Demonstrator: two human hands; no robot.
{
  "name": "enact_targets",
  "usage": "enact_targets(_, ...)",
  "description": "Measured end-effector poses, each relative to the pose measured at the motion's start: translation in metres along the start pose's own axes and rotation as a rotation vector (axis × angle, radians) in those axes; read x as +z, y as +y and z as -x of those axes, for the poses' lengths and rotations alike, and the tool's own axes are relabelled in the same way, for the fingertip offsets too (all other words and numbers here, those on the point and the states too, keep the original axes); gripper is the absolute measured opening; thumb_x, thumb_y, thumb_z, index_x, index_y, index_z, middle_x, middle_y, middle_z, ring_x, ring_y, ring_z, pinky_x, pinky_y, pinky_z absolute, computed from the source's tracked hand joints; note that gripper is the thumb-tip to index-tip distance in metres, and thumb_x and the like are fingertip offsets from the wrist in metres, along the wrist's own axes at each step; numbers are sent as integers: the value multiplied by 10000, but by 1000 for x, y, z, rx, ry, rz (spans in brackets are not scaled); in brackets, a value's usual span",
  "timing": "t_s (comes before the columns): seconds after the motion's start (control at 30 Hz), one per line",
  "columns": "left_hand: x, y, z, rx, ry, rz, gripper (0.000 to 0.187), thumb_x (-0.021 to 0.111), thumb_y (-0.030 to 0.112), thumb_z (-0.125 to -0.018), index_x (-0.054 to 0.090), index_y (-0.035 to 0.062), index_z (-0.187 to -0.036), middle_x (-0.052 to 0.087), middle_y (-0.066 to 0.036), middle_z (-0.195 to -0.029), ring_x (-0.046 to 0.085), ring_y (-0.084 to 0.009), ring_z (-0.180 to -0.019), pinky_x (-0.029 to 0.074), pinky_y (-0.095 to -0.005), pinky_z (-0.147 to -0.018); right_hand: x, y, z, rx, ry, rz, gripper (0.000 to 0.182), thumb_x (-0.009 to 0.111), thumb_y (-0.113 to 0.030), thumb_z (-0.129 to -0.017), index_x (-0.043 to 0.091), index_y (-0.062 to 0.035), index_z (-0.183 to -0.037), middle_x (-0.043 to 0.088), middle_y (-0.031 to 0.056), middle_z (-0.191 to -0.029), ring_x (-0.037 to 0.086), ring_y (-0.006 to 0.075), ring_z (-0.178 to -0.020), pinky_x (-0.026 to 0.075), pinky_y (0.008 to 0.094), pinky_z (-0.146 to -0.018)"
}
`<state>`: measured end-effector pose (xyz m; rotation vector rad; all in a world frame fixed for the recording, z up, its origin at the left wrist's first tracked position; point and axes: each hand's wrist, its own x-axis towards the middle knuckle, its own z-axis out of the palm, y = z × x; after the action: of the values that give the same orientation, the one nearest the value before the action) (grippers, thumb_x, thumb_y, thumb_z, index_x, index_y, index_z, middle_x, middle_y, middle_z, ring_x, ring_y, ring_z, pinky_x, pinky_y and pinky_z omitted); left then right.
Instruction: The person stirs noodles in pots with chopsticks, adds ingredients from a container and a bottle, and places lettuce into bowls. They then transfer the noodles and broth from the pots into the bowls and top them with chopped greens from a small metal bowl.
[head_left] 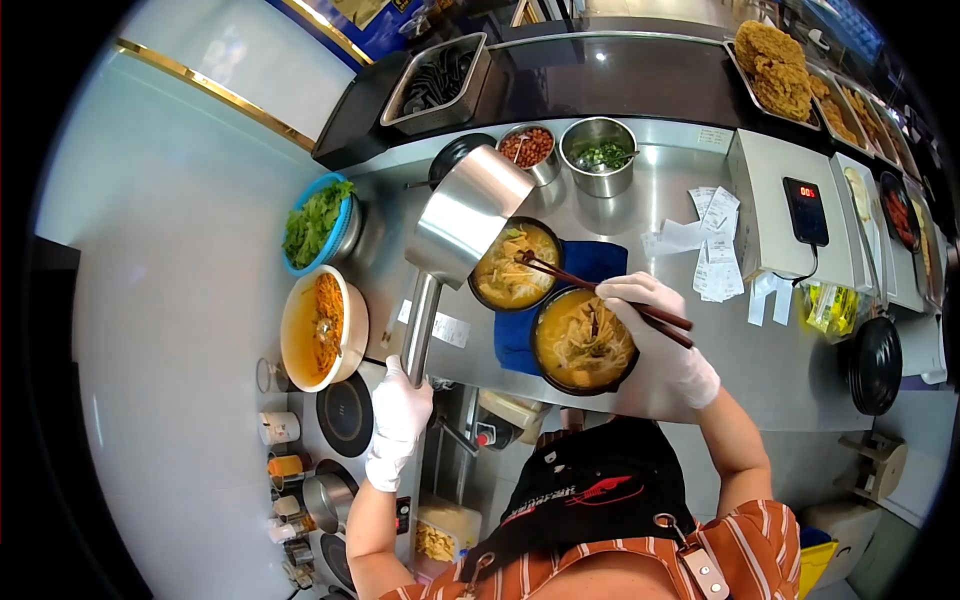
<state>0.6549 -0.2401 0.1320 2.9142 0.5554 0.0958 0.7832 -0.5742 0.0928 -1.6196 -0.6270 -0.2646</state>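
My gloved left hand [402,420] is closed round the handle of a steel saucepan [465,220], tipped on its side over the far bowl. Two brown chopsticks [610,297] are pinched in my gloved right hand [655,325], their tips over that same bowl. The far black bowl [515,265] holds soup with pale and yellowish pieces, partly hidden by the saucepan. Nearer me, another black bowl [585,340] is full of noodles in yellow broth. Both bowls rest on a folded blue cloth [600,262].
A white bowl of shredded orange food [297,330] and a blue basket of leafy greens [318,222] stand left. Steel pots of peanuts [527,148] and chopped green onion [600,157] line the back. Receipts [715,245] and a phone [805,210] are right; hotplates [345,413] lie near my left hand.
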Motion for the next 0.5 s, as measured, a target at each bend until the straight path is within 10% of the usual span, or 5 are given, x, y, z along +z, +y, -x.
enact_targets(0.5,11,21,-2,-89,-7,4,361,653,125,-753,489,-26,-1037,649,-270,-786,653,-430,-759,538,-457,-691,4,35,-18,23,78,-52,110,665,22,-821,673,-6,-927,677,101,-913,646,220,-832,515,294,-769)
